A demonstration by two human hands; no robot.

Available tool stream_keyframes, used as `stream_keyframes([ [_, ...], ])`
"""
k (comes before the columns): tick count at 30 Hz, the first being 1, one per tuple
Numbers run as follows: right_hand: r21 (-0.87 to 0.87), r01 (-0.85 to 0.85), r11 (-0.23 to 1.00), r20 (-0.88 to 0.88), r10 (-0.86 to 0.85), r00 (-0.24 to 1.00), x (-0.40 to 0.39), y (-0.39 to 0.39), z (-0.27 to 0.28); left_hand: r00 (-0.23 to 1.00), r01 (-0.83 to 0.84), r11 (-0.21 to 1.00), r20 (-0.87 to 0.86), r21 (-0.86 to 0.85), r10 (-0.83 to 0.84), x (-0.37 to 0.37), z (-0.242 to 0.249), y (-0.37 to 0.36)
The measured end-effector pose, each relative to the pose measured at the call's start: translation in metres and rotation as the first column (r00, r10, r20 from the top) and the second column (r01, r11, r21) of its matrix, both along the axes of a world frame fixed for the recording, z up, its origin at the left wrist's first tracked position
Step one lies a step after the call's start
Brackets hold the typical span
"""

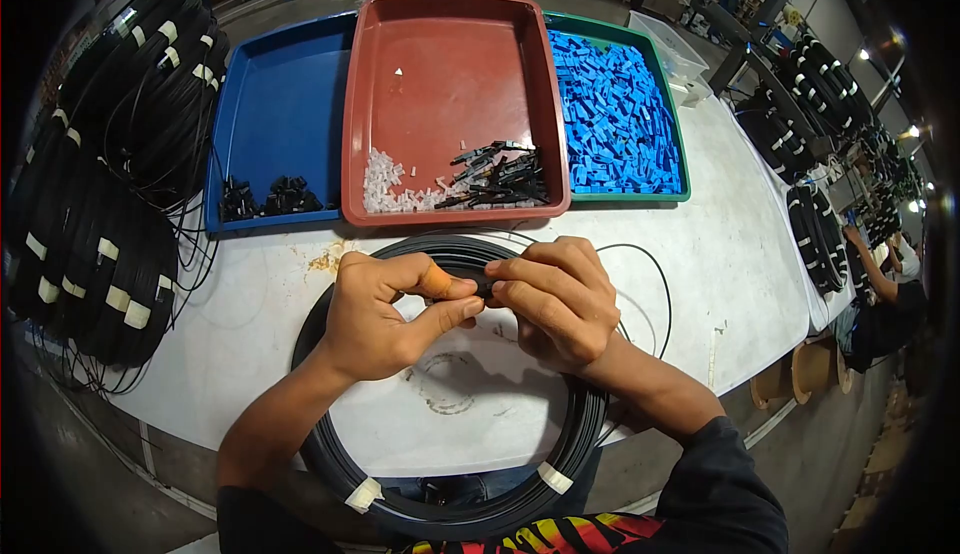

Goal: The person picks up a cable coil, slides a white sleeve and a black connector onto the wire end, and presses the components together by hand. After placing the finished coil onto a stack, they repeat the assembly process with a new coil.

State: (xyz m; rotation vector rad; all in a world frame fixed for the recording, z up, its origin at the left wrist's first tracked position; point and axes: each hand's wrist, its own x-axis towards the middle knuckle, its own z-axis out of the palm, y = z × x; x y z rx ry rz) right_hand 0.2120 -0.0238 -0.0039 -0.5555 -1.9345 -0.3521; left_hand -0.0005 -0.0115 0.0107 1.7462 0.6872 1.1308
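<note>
Both my hands meet over a large coil of black cable (450, 250), which lies on the table and overhangs its front edge. My left hand (385, 319) is closed, with thumb and forefinger pinching a small black part (486, 291); an orange band wraps its forefinger. From the other side my right hand (560, 304) grips the same part with its fingertips, which hide much of it. A loose cable end (668, 289) loops out to the right of the coil. Pale tape (364, 495) binds the coil near my body.
Behind the coil stand a blue tray (285, 74) with black pieces, a red tray (450, 54) with clear and black pieces, and a green tray (686, 179) full of blue pieces. Stacked cable coils (90, 254) rise at left. Another person (890, 304) is at far right.
</note>
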Motion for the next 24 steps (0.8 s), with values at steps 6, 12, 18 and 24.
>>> stream_keyframes([
  [6, -0.123, -0.073, 0.990, -0.043, 0.068, 0.997, 0.000, 0.000, -0.008, 0.998, 0.002, 0.991, -0.067, 0.134, 0.007, 0.000, -0.003, 0.005],
  [12, -0.324, -0.211, 0.922, -0.144, 0.173, 0.974, 0.001, -0.003, -0.007, 0.992, 0.011, 0.808, -0.108, 0.589, 0.066, 0.005, -0.007, 0.007],
  [18, -0.396, -0.242, 0.886, -0.196, 0.176, 0.965, 0.003, -0.001, -0.012, 0.964, 0.042, 0.432, -0.150, 0.901, 0.220, 0.008, -0.007, 0.012],
  [24, -0.432, -0.254, 0.865, -0.225, 0.169, 0.960, 0.002, -0.001, -0.011, 0.931, 0.130, 0.303, -0.221, 0.944, 0.289, 0.005, -0.003, 0.011],
])
